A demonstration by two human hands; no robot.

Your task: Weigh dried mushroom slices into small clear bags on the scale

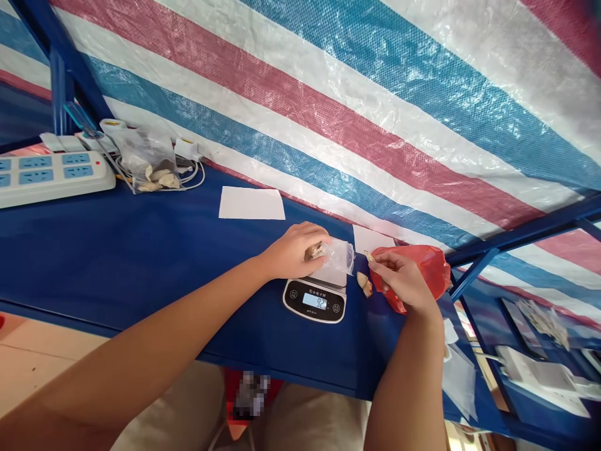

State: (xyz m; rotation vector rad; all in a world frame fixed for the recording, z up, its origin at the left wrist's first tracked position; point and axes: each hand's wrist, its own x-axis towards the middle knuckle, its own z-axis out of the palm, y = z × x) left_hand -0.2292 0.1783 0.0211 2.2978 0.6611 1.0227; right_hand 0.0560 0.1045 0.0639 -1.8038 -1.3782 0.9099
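A small digital kitchen scale [315, 302] sits on the blue table, its lit display appearing to read 92 or 9.2. Over its plate, my left hand [300, 250] is closed around a clear plastic bag [339, 257] with pale brown dried pieces inside; the bag's mouth points right. My right hand [399, 275] pinches a small pale dried piece [369, 255] beside a red plastic bag [429, 269]. Two or so loose dried pieces [364, 283] lie between the scale and the red bag. What kind of food the pieces are I cannot tell.
A white paper [252, 203] lies behind the scale, with another [373, 238] near the red bag. At the left are a power strip [56, 175], cables and a clear bag of dried pieces [157, 163]. Flat clear bags [459, 379] lie right. A striped tarp [300, 106] rises behind.
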